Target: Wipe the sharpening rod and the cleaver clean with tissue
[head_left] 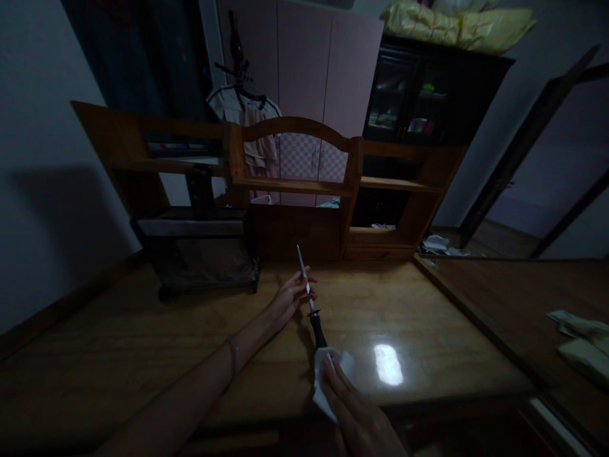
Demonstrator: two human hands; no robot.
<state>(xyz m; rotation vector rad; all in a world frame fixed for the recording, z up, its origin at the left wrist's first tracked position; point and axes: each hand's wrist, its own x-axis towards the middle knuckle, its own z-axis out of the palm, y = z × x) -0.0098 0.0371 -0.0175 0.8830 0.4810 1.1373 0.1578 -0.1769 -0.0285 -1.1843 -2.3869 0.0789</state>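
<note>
A honing steel (318, 331) with a black handle, a small guard and a thin metal rod points up and away over the desk. My left hand (290, 297) has its fingers closed round the rod, above the guard. Lower down, my right hand (354, 406) presses a white cloth or tissue (321, 387) round the butt end of the black handle. That end is hidden under the white material. A band circles my left wrist.
The wooden desk (228, 355) has a shelf unit (295, 185) along its back. A dark-framed appliance (204, 254) stands at the back left. Light-coloured cloth (585, 346) lies on a wooden surface at the right.
</note>
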